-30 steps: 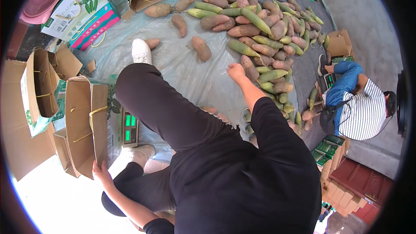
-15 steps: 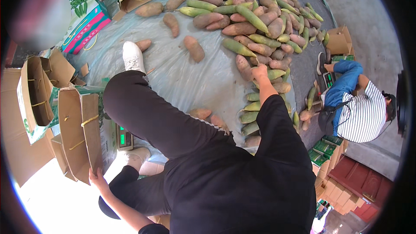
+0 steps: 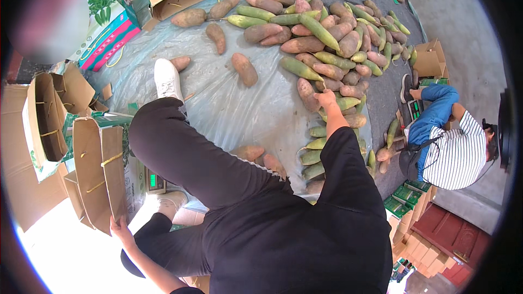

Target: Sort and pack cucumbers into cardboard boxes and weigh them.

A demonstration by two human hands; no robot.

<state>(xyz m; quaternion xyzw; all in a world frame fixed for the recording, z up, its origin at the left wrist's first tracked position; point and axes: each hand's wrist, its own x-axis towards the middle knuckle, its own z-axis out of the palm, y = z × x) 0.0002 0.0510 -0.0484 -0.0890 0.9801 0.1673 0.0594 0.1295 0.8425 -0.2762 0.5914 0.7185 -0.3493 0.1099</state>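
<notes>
The open carton [image 3: 90,171] is located at the person's left, beside the scale [image 3: 156,181]; whether any of its weight is borne by the scale cannot be told. Its lower edge is pinched by the grip of the left hand [image 3: 122,231], presumably so that the carton is steadied and its mouth held accessible. The right hand [image 3: 326,99] is placed at the near-left margin of the root pile [image 3: 347,44], beside a pinkish root [image 3: 308,95]. Its fingers are bent downward; whether a root is pinched by this grip cannot be told. Green and pinkish roots are heaped at the right, apparently so that they can be reached by the free arm. The plastic sheet [image 3: 218,100] is spread beneath part of the heap, probably as protection from the floor.
</notes>
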